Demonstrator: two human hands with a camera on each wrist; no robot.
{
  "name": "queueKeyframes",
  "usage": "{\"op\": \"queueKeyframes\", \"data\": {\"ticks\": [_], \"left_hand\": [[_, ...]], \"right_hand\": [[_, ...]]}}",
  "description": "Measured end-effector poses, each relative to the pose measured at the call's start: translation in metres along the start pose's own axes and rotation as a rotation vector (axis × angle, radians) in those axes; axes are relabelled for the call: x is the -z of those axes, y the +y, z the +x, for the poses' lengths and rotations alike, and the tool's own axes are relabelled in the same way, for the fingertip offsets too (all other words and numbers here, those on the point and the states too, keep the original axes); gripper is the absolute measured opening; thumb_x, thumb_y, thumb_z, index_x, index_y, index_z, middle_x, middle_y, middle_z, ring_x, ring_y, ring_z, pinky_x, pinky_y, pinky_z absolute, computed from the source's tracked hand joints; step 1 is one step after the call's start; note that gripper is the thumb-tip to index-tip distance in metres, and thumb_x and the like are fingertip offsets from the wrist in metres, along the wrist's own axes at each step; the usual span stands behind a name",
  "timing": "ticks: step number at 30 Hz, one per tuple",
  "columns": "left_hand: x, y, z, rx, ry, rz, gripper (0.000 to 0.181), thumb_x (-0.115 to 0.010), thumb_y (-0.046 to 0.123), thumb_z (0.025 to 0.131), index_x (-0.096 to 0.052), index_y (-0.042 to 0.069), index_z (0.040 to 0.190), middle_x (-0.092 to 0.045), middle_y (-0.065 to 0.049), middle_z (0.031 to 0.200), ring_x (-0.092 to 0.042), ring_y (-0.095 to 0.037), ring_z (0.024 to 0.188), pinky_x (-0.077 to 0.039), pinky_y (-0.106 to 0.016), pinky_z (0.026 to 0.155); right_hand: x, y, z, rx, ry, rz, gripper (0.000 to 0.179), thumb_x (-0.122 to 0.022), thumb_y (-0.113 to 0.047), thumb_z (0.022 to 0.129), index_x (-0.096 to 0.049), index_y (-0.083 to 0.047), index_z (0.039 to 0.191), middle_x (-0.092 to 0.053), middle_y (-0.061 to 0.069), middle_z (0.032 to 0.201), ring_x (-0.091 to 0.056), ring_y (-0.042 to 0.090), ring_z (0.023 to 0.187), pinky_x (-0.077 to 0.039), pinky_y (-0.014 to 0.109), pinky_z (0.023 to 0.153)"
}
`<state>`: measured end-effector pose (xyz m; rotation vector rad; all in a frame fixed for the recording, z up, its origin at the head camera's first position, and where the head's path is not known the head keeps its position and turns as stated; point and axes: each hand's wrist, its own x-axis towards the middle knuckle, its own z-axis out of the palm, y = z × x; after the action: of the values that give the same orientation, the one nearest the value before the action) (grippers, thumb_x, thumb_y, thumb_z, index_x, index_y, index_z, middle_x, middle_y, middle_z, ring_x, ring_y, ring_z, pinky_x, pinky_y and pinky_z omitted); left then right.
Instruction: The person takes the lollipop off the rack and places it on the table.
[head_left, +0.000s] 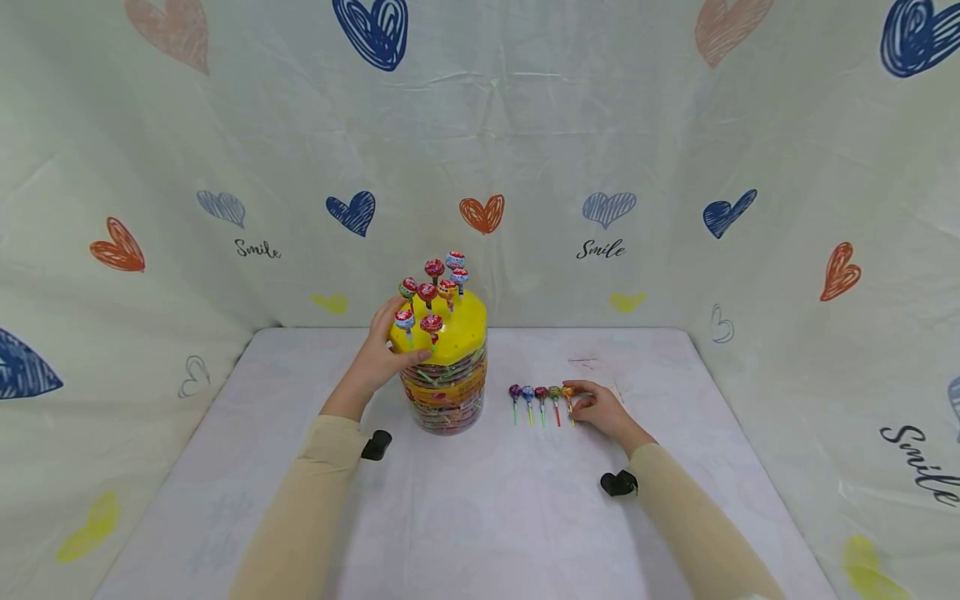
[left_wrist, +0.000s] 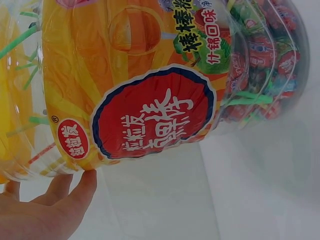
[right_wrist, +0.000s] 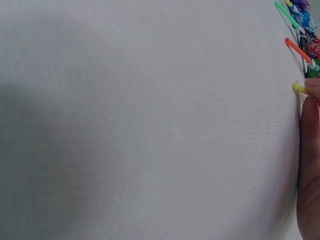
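On my white table (head_left: pixel 465 517), my left hand (head_left: pixel 381 357) grips the jar (head_left: pixel 444 393), my right hand (head_left: pixel 602 410) pinches a lollipop (head_left: pixel 568 393), and bumping might roll the other lollipops (head_left: pixel 542 394).

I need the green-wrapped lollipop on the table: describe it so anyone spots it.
Right of the big yellow-topped jar, a row of five lollipops lies on the table. The green lollipop is second from the right, beside the orange lollipop pinched by the right hand. It alone in that row has a red stick.
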<state>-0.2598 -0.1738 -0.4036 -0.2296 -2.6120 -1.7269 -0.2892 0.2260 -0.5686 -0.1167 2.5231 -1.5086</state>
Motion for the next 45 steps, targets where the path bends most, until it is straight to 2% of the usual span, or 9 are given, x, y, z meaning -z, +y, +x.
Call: {"op": "queueKeyframes", "data": {"ticks": [3, 10, 20, 28, 35, 38, 45], "left_hand": [[0.000, 0.000, 0.000, 0.001, 0.003, -0.007, 0.095, -0.077, 0.021, 0.085, -0.015, 0.030, 0.157, 0.000, -0.003, 0.161, -0.022, -0.036, 0.141, -0.029, -0.053, 0.111], [-0.001, -0.001, 0.000, 0.001, 0.004, -0.006, 0.095, -0.077, 0.023, 0.085, -0.015, 0.030, 0.157, 0.000, -0.002, 0.161, -0.021, -0.036, 0.142, -0.029, -0.054, 0.111], [-0.001, 0.001, 0.000, 0.009, 0.010, -0.010, 0.096, -0.077, 0.021, 0.085, -0.014, 0.031, 0.157, 0.001, -0.002, 0.162, -0.020, -0.036, 0.142, -0.029, -0.054, 0.111], [-0.001, 0.001, 0.000, 0.013, 0.006, -0.008, 0.096, -0.078, 0.023, 0.085, -0.014, 0.033, 0.156, 0.000, -0.001, 0.162, -0.021, -0.036, 0.142, -0.029, -0.054, 0.111], [0.000, 0.001, 0.001, 0.011, 0.005, 0.000, 0.096, -0.078, 0.024, 0.084, -0.014, 0.032, 0.157, -0.001, -0.002, 0.162, -0.021, -0.036, 0.142, -0.029, -0.054, 0.111], [0.000, 0.001, 0.000, 0.018, 0.005, -0.003, 0.097, -0.078, 0.024, 0.084, -0.014, 0.032, 0.157, 0.000, -0.001, 0.162, -0.020, -0.036, 0.142, -0.029, -0.054, 0.111], [0.000, 0.000, 0.000, 0.007, 0.000, 0.003, 0.096, -0.077, 0.024, 0.085, -0.014, 0.030, 0.157, -0.001, -0.002, 0.161, -0.020, -0.036, 0.142, -0.027, -0.055, 0.112]], "right_hand": [[0.000, 0.000, 0.000, -0.003, -0.002, -0.027, 0.060, -0.075, 0.004, 0.080, -0.057, -0.008, 0.136, -0.058, 0.011, 0.110, -0.056, 0.019, 0.074, -0.049, 0.029, 0.066], [0.001, -0.001, 0.001, -0.017, -0.023, -0.068, 0.060, -0.076, 0.001, 0.080, -0.057, -0.011, 0.136, -0.060, 0.009, 0.087, -0.054, 0.021, 0.071, -0.047, 0.029, 0.064], [0.001, -0.003, 0.000, -0.040, -0.022, -0.062, 0.064, -0.076, -0.001, 0.081, -0.055, -0.014, 0.140, -0.059, 0.009, 0.086, -0.053, 0.021, 0.072, -0.047, 0.030, 0.065], [0.004, -0.001, -0.003, -0.039, -0.016, -0.035, 0.063, -0.075, 0.000, 0.082, -0.054, -0.011, 0.140, -0.059, 0.010, 0.111, -0.055, 0.020, 0.076, -0.048, 0.030, 0.066], [0.003, 0.000, -0.009, -0.049, -0.020, -0.023, 0.061, -0.075, 0.001, 0.080, -0.055, -0.011, 0.138, -0.063, 0.008, 0.087, -0.055, 0.019, 0.071, -0.047, 0.029, 0.065], [0.002, 0.001, -0.011, -0.032, -0.022, -0.015, 0.062, -0.074, 0.002, 0.080, -0.055, -0.009, 0.138, -0.064, 0.009, 0.091, -0.056, 0.019, 0.071, -0.048, 0.029, 0.065], [0.000, 0.000, -0.012, -0.045, 0.005, -0.007, 0.063, -0.075, 0.003, 0.080, -0.055, -0.011, 0.138, -0.058, 0.011, 0.118, -0.057, 0.019, 0.072, -0.049, 0.030, 0.066]]}}
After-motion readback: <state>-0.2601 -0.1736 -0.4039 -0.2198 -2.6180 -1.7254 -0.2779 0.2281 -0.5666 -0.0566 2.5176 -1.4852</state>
